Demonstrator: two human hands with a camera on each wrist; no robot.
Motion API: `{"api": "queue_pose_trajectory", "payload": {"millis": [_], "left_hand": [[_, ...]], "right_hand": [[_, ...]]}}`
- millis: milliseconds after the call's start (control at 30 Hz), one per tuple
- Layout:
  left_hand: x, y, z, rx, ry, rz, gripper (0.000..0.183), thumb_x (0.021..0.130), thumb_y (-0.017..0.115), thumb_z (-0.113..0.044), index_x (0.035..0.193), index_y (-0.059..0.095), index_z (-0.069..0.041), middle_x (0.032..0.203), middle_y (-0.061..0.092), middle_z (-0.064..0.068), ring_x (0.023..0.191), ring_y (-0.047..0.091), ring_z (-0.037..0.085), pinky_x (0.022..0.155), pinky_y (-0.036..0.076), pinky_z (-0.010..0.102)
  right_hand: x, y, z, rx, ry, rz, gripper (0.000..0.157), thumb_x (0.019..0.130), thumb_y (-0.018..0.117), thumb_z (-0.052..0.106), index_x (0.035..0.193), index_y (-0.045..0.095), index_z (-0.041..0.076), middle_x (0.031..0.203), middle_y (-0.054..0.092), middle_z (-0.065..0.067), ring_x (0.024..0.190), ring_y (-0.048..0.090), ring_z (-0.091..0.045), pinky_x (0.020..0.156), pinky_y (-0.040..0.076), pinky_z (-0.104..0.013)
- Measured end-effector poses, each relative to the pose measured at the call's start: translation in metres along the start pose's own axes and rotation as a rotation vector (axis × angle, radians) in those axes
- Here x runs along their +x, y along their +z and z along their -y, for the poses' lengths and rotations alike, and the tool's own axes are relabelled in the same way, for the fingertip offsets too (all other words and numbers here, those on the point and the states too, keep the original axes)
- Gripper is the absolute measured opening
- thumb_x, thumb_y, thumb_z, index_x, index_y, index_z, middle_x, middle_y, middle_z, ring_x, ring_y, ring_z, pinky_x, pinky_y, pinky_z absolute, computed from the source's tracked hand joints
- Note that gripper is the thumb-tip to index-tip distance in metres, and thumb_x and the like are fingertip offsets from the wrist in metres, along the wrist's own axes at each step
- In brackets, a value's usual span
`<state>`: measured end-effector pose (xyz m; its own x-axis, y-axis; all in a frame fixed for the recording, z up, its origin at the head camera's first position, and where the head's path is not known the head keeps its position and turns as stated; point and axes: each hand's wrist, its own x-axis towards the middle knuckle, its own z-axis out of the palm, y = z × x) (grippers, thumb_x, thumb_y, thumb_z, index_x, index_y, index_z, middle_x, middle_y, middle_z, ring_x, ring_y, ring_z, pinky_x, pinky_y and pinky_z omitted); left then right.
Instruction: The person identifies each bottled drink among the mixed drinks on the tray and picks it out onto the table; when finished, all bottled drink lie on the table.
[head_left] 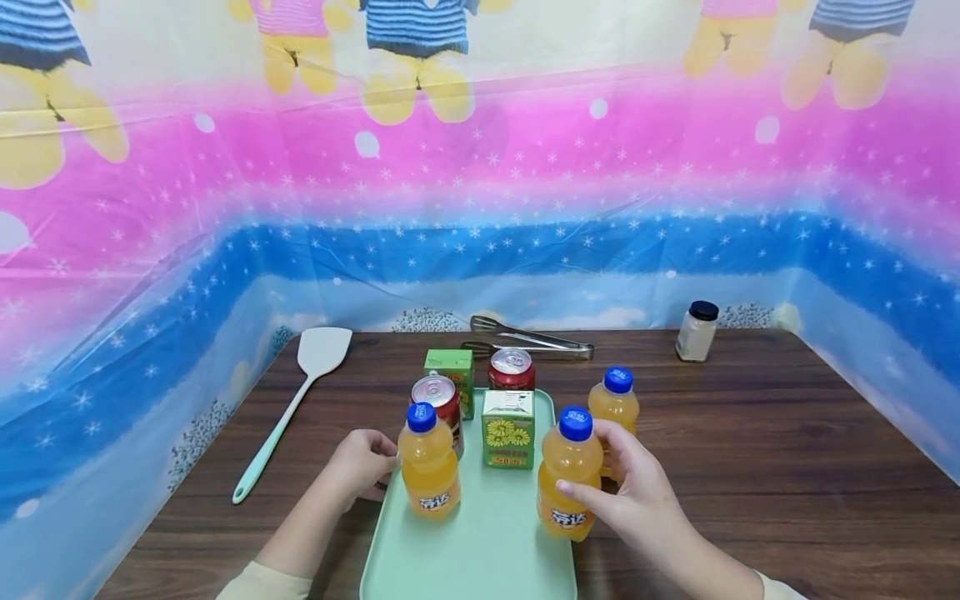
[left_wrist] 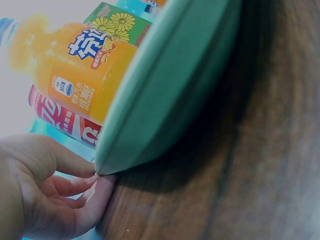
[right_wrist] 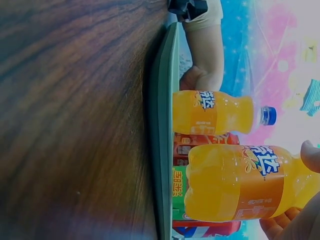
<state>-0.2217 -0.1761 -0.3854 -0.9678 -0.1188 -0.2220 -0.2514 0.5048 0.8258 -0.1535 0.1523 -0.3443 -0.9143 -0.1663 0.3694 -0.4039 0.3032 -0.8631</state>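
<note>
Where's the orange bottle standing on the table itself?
Head view: the orange bottle stands on the table, right of the tray, behind the held bottle in the right hand.

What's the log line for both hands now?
left hand: pinches green tray | right hand: holds orange bottle | held bottle: not touching tray | on tray: another orange bottle, green carton

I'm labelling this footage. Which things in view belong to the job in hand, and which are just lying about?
Apparently in the job:
tray, pinched by the left hand
bottle held in the right hand
two other orange bottles
two red cans
two drink cartons

Probably just lying about:
spatula
tongs
black-lidded jar
</note>
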Motion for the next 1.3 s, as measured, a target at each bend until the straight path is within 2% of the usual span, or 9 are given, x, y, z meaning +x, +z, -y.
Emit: {"api": "queue_pose_trajectory", "payload": {"millis": [300, 533, 833, 1300], "left_hand": [[-0.0002, 0.0004, 0.0005, 0.002, 0.01, -0.001, 0.008, 0.087, 0.06, -0.001, 0.093, 0.059, 0.004, 0.087, 0.057, 0.015, 0.072, 0.059, 0.024, 0.057, 0.057, 0.037], [0.0, 0.0, 0.0001, 0.005, -0.002, -0.002, 0.008, 0.087, 0.06, -0.001, 0.093, 0.059, 0.004, 0.088, 0.057, 0.015, 0.073, 0.059, 0.025, 0.057, 0.057, 0.038], [-0.0001, 0.0001, -0.0012, 0.007, -0.006, -0.002, 0.008, 0.087, 0.06, -0.001, 0.094, 0.059, 0.004, 0.088, 0.057, 0.015, 0.073, 0.059, 0.025, 0.057, 0.057, 0.038], [0.0005, 0.0005, -0.001, 0.022, 0.008, -0.007, 0.008, 0.087, 0.061, -0.001, 0.093, 0.059, 0.004, 0.086, 0.057, 0.015, 0.072, 0.058, 0.025, 0.057, 0.057, 0.037]], "right_hand": [[-0.0029, -0.0025, 0.0009, 0.003, -0.002, -0.003, 0.052, 0.075, 0.079, 0.012, 0.12, 0.053, 0.014, 0.113, 0.062, -0.002, 0.101, 0.06, -0.017, 0.084, 0.052, -0.039], [-0.0029, -0.0042, -0.0029, -0.016, 0.029, -0.001, 0.054, 0.074, 0.08, 0.013, 0.12, 0.052, 0.017, 0.114, 0.061, 0.002, 0.102, 0.06, -0.013, 0.085, 0.052, -0.037], [-0.0026, -0.0071, -0.0048, -0.032, 0.028, -0.014, 0.054, 0.073, 0.081, 0.015, 0.12, 0.053, 0.018, 0.114, 0.06, 0.002, 0.103, 0.059, -0.013, 0.085, 0.052, -0.037], [-0.0039, -0.0094, -0.0076, -0.016, 0.035, -0.015, 0.056, 0.072, 0.081, 0.014, 0.12, 0.053, 0.015, 0.115, 0.059, 0.001, 0.105, 0.058, -0.013, 0.09, 0.049, -0.042]]}}
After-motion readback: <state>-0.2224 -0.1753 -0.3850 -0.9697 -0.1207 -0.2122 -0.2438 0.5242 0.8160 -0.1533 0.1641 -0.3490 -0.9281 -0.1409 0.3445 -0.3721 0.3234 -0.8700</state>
